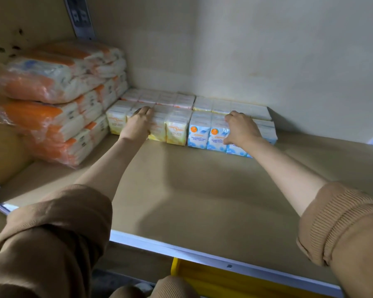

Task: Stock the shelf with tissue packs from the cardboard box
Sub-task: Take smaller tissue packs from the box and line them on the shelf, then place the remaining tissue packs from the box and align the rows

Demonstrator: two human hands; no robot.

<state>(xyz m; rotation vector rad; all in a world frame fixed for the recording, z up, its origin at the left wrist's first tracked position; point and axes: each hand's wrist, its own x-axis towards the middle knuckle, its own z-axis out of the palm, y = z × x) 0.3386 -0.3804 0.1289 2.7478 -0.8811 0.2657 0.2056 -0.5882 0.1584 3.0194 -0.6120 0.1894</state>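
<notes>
Two rows of small tissue packs stand at the back of the beige shelf point(192, 190). The front row holds a yellow pack point(177, 130) on the left and a blue pack point(199, 132) on the right. My left hand point(139, 123) lies on the yellow pack, fingers curled over its top edge. My right hand point(241, 129) grips the blue pack from above and in front, thumb down its face. Behind them sits a second row of white-topped packs point(230, 107) against the back wall. The cardboard box is out of view.
A stack of large orange-and-white tissue bundles point(58, 104) fills the shelf's left side. The shelf's metal front edge point(202, 252) runs across the bottom, with a yellow object point(202, 278) below it. The back wall is close behind the rows.
</notes>
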